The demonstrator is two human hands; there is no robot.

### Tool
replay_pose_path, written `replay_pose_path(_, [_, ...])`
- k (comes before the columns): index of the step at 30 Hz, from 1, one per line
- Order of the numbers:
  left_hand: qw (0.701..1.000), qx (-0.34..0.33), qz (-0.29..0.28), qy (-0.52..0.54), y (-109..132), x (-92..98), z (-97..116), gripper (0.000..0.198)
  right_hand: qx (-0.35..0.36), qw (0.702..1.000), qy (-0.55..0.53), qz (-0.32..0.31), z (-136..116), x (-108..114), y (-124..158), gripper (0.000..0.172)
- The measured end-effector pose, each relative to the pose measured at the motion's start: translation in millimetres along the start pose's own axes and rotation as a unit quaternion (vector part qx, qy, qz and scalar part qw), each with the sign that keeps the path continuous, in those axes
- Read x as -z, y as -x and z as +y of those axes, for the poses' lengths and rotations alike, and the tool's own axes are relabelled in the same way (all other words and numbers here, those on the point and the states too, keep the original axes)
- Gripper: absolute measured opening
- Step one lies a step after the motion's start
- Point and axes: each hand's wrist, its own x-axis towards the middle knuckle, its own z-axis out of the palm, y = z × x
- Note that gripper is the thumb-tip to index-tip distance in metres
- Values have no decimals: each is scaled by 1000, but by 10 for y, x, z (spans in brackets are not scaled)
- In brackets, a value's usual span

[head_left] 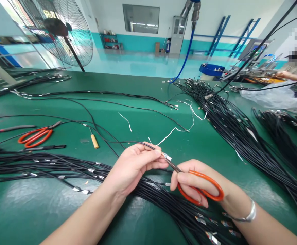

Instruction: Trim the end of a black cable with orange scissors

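Note:
Between the thumb and fingers of my left hand [138,160] is the end of a black cable [148,145], with small coloured wires and a white tip sticking out past the fingertips. My right hand [194,178] has its fingers through the loops of orange-handled scissors [216,187]. The scissor blades point up and left and meet the cable's stripped end, just beside my left fingertips. Whether the blades are fully closed is too small to tell. Beneath both hands runs a thick bundle of black cables [161,197] with white labels, several showing stripped ends at the lower right.
A second pair of orange scissors [36,136], a yellow-handled pick [94,141] and pliers [11,128] lie at left. White string [174,129] curls ahead. Large cable bundles [230,119] cover the right side. A fan [59,30] stands behind the table; a co-worker's hand [284,75] is far right.

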Motion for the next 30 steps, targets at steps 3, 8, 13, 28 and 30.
replay_pose_path(3, [1000,5,8,-14,-12,-9,1,9,-19,1000,-5,6,-20,9,-7,37])
replay_pose_path(8, [1000,12,10,-21,-25,-16,8,11,-38,999,18,21,-43,12,-8,37])
replay_pose_path(13, [999,18,15,-26,-14,-23,11,11,-39,998,34,24,-47,8,-5,41])
replay_pose_path(28, [999,12,24,-19,10,-23,10,12,-43,997,44,41,-68,-8,-24,41])
replay_pose_path(30, [999,13,25,-19,9,-27,10,12,-44,997,46,41,-72,-10,-29,41])
